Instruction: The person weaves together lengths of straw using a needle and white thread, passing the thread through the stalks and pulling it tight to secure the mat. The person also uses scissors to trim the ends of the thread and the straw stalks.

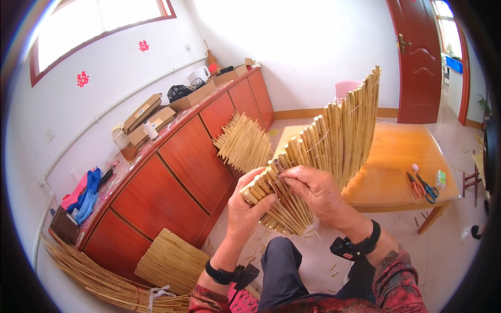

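A mat of stalks [334,133] strung side by side with thread stands before me, its far end fanning up to the right over a low table. My left hand [248,201] is closed round the mat's near end, fingers behind and thumb across the front stalks. Near the upper edge my right hand [313,190] makes a pinch against the mat, beside a stalk with a dark end. What lies between those fingertips is too small to make out. Black bands with small boxes sit on both wrists.
Pliers [416,185], blue-handled scissors [430,193] and a small green-white box [441,179] lie on the wooden table [394,156]. Left stand red cabinets [151,208], another stalk mat [172,261], a stalk bundle [242,141] and long tied straw [104,276]. Stalk scraps litter the floor.
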Available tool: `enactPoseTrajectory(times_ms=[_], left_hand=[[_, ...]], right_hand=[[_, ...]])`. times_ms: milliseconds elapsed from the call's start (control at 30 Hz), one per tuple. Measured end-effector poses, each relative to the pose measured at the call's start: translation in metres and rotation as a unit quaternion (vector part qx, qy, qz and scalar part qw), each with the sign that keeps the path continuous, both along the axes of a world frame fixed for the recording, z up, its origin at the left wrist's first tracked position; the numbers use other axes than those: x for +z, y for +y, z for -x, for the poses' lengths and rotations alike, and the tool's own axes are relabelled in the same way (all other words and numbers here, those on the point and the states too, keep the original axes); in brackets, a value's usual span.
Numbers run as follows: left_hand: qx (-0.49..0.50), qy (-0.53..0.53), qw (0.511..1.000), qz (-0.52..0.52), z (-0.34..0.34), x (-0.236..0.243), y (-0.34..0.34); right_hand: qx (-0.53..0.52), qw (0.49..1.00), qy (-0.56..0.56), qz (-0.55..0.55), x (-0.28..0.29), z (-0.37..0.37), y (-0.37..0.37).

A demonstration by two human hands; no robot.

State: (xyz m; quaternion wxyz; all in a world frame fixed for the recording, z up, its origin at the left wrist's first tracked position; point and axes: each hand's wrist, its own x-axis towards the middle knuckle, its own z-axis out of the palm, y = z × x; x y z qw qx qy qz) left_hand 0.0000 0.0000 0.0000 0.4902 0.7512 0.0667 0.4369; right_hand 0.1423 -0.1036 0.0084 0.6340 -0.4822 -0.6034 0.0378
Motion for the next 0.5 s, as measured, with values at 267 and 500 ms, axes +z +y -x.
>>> enactPoseTrajectory(times_ms=[267, 500], left_hand=[[0.06, -0.01, 0.998, 0.032, -0.003, -0.012, -0.001], [0.041, -0.038, 0.996, 0.073, -0.003, -0.009, -0.006]], right_hand=[[-0.066, 0.992, -0.095, -0.054, 0.001, 0.0, -0.001], [-0.087, 0.989, -0.113, -0.045, 0.004, 0.005, -0.004]])
